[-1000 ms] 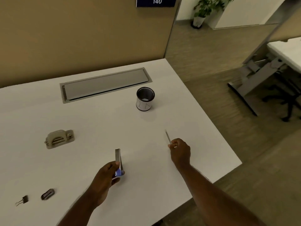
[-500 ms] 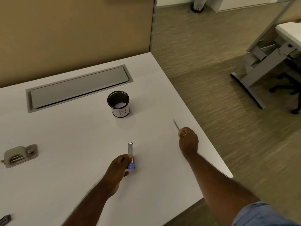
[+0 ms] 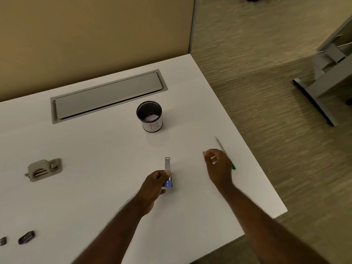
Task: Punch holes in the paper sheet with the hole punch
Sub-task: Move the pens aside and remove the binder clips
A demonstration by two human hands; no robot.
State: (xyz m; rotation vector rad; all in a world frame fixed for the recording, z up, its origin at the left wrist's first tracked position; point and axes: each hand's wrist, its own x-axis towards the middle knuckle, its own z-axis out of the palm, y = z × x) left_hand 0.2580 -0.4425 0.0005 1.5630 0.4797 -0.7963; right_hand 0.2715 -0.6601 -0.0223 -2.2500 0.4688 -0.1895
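Observation:
My left hand (image 3: 155, 185) is shut on a small hole punch (image 3: 168, 171) with a silver body and a blue base, held upright just above the white table (image 3: 95, 187). My right hand (image 3: 217, 166) hovers to the right with fingers loosely curled and nothing in them. A thin pen (image 3: 222, 147) with a green end lies on the table along the hand's right side. I cannot make out any paper sheet against the white table top.
A black mesh cup (image 3: 149, 116) with white paper bits stands behind the punch. A grey cable hatch (image 3: 106, 96) sits further back. A beige plastic holder (image 3: 44, 169), a dark clip-like piece (image 3: 26, 237) and a binder clip (image 3: 3, 241) lie at the left. The table edge runs just right of the pen.
My right hand has let go of the pen, which now lies on the table beside it. The left hand keeps hold of the hole punch. The view has shifted.

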